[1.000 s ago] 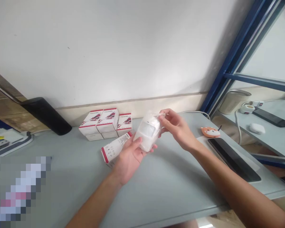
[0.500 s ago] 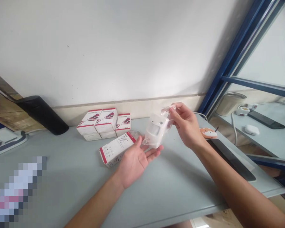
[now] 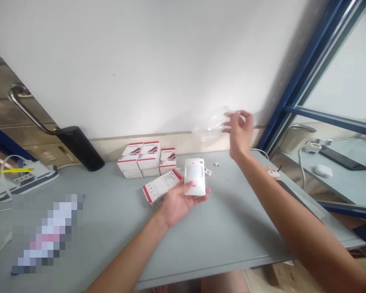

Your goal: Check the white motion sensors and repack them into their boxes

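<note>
A white sensor unit with a pale window and small red print rests upright in my left hand, the thumb on its front and fingers behind. Raised above the table at the right, my right hand pinches a clear plastic bag, blurred and swung out to the left. Under my left hand's wrist side lies an opened white and red carton. Small white parts are on the table behind the sensor.
Several white and red boxes are stacked by the wall. A black cylinder leans at the left near a power strip. An orange and white object and a dark flat panel lie at the right, beside a blue-framed mirror.
The clear bag has come off the sensor, and my right hand has lifted it up and away. Small white parts now show on the table. The view has shifted left.
</note>
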The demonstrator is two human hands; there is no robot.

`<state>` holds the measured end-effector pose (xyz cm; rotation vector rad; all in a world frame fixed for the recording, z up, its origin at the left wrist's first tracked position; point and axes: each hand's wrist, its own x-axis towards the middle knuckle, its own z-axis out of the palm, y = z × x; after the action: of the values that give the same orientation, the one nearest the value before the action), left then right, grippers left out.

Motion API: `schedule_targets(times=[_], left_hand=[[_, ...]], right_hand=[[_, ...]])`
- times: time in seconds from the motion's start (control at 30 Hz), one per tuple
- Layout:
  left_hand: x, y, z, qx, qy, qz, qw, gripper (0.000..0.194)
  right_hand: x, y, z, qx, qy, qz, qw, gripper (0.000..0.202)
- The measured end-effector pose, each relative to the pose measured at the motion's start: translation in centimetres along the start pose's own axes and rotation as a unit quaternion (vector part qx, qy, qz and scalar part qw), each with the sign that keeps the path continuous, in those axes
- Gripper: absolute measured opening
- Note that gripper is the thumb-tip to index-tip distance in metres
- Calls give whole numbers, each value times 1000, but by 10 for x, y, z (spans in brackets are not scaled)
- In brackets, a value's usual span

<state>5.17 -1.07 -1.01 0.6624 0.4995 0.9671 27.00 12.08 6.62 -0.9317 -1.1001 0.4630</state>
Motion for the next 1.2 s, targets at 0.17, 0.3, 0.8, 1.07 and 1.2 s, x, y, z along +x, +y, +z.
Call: schedule_targets(times=[0.17, 0.3, 0.8, 1.07, 1.2], left_hand=[[-1, 5, 6, 5, -20, 12, 1000, 44], [5, 6, 9, 1, -10, 15, 1000, 50], [0, -5, 15, 123, 24, 102, 987, 21], [4, 0, 18, 117, 11, 49, 992, 43], [6, 0, 19, 160, -9, 8, 987, 41]], right_hand=[[-13, 58, 17, -159, -86, 192, 965, 42], [-36, 55, 12, -185, -114, 160, 963, 49], [-97, 7, -17, 154, -412, 312, 842, 61], [-84, 7, -23, 94, -335, 245, 905, 55], [-62, 16, -33, 90, -193, 209, 955, 54]])
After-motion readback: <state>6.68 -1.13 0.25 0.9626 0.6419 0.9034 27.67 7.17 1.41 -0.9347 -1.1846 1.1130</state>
